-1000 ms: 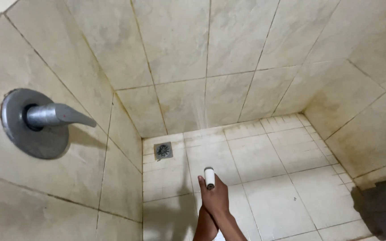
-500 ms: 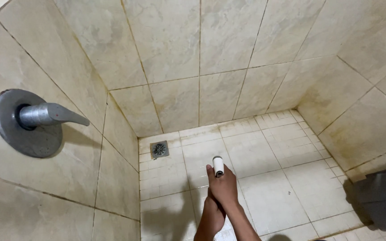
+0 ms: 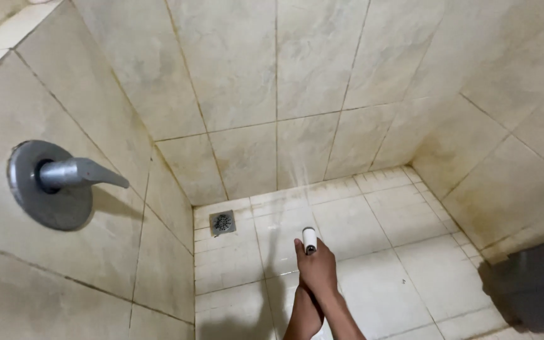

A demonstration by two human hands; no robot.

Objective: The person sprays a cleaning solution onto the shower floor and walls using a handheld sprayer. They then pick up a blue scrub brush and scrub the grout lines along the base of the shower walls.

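My right hand [image 3: 317, 267] is closed around a small white spray nozzle [image 3: 309, 239], held out over the shower floor and aimed at the back tiled wall [image 3: 297, 94]. A faint fan of water [image 3: 297, 173] rises from the nozzle toward the wall's lower tiles. My left forearm [image 3: 302, 315] comes up under the right wrist. Its hand is tucked behind that wrist, so the fingers are hidden. A square metal floor drain [image 3: 222, 222] lies in the floor's far left corner, left of the nozzle.
A grey metal lever tap on a round plate [image 3: 51, 182] sticks out of the left wall at arm height. Stained beige tiles cover the walls and the floor [image 3: 398, 252]. A dark grey object [image 3: 533, 286] fills the lower right corner.
The hand and nozzle have shifted slightly right. The view has swung a little, so the tap sits lower on the left wall. The water fan against the back wall now shows.
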